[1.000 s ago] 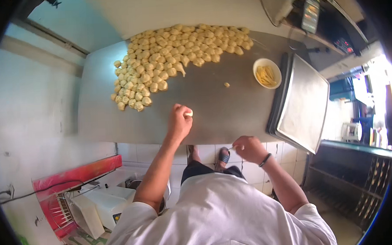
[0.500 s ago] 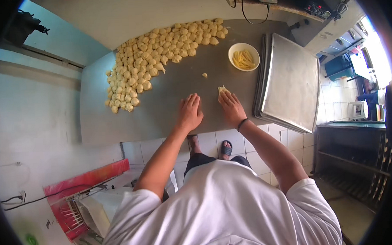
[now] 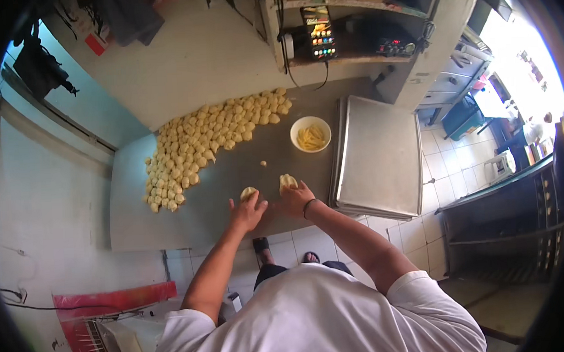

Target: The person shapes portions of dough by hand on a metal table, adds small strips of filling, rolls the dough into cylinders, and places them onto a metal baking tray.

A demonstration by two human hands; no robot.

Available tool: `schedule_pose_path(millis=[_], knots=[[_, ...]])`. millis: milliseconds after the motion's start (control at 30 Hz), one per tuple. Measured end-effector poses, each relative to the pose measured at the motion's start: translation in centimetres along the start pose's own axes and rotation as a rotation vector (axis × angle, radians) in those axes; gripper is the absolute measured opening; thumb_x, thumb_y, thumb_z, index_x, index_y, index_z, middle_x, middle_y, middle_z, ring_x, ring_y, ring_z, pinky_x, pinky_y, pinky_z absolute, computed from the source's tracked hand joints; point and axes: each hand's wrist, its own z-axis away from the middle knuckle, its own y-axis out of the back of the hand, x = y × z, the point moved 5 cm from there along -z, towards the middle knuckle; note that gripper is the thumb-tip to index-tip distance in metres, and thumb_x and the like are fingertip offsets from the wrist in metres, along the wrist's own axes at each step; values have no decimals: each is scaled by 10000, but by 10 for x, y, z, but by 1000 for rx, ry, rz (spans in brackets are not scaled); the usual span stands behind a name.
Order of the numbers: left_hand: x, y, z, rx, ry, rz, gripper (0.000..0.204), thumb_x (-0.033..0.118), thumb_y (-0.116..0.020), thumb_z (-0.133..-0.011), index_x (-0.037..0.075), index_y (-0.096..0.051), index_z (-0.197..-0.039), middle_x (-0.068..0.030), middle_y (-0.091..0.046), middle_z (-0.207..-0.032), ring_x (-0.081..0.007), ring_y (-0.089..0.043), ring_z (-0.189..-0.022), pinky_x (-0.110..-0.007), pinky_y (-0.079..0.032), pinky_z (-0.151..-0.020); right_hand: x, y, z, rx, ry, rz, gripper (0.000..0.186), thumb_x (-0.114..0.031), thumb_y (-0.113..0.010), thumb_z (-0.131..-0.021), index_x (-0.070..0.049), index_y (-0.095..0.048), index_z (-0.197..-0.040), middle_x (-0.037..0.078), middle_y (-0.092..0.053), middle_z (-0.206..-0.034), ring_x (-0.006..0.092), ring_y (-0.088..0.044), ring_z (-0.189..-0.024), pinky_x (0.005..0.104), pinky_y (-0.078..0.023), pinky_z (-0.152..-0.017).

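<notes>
My left hand [image 3: 249,214] rests on the steel table [image 3: 231,172] with its thumb spread and its fingers apart. Just beyond its fingertips lies a flattened round piece of dough [image 3: 249,193], which they touch. To the right, my right hand [image 3: 296,202] has its fingers bent around the near edge of a second, longer piece of dough [image 3: 288,181]. Part of those fingers is hidden. A tiny dough scrap [image 3: 263,163] sits farther off, between the two pieces. Behind it stands a white bowl [image 3: 294,130] holding pale yellow strips [image 3: 312,137].
Many dough balls [image 3: 211,132] cover the table's far left part. Stacked metal trays [image 3: 379,153] lie at its right end. Above the back edge, a shelf [image 3: 359,60] carries a lit phone [image 3: 318,33] with a hanging cable. A dark rack [image 3: 505,235] stands at the right.
The view has tilted up, showing more shelf and wall. My left hand's fingers have spread, and a dough piece now shows beyond them. More of the dough at my right hand is uncovered.
</notes>
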Motion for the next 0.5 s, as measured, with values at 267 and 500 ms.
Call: schedule_pose_path(millis=[267,500], knots=[[-21,-18,39,73,-38,166,612,505,-513,-1043,58,-573,-1458,-198,-462,-1599,-347,-414,-1502,-672,-243,-1212,67,108,20,551,16,-532,172,-186,-625,-951,-111,-763,-1021,150,-746,-942,322,-744,-876,435,-578,-733],[-59,-18,40,417,177,35,674,540,-470,-1017,62,-533,-1489,-196,-379,-1645,-362,-320,-1531,-541,-162,-1284,195,341,-12,1262,4,-637,365,-255,-672,-925,-16,-728,-1196,175,-749,-1188,284,-709,-1121,374,-541,-964]])
